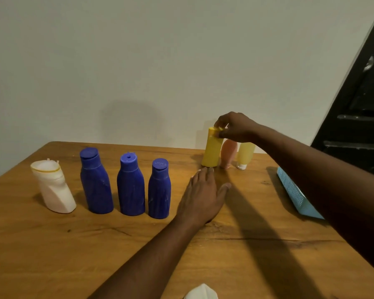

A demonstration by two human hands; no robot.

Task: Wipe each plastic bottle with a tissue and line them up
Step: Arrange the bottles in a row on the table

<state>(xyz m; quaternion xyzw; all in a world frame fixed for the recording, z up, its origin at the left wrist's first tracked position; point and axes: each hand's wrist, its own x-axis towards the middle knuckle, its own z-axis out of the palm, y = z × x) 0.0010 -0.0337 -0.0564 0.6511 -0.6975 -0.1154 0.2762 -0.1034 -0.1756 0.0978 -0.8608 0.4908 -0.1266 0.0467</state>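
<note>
- A wood table [52,244] stands against a plain wall [138,61]; a dark door [363,93] is at the far right.
- A blue box [296,195] lies near the right edge; the right arm passes over it and hides part of it.
- A white tissue [201,292] peeks in at the bottom edge, near the person; no hand is on it.
- At the left a white bottle [54,190] stands with no cap; next to it the blue bottles [131,186] stand upright in a row, close but apart.
- The yellow bottle [211,151] stands upright at the back of the table; a pink bottle [228,155] is just beside it on the right, then a pale bottle [245,153] with its white cap down; the right hand hides the tops of these two.
- The right hand [235,128] reaches from above; its fingers and thumb are bent and pinch the cap of the yellow bottle.
- The left hand [203,197] is palm down, low on the table, between the blue row and the yellow bottle; its fingers are straight and close together, the thumb sticks out to the side; the fingertips are near the foot of the yellow bottle; I cannot tell if they touch it.
- Count: seven bottles; one white, three blue, one yellow, one pink, one pale; one tissue; one box; two hands.
</note>
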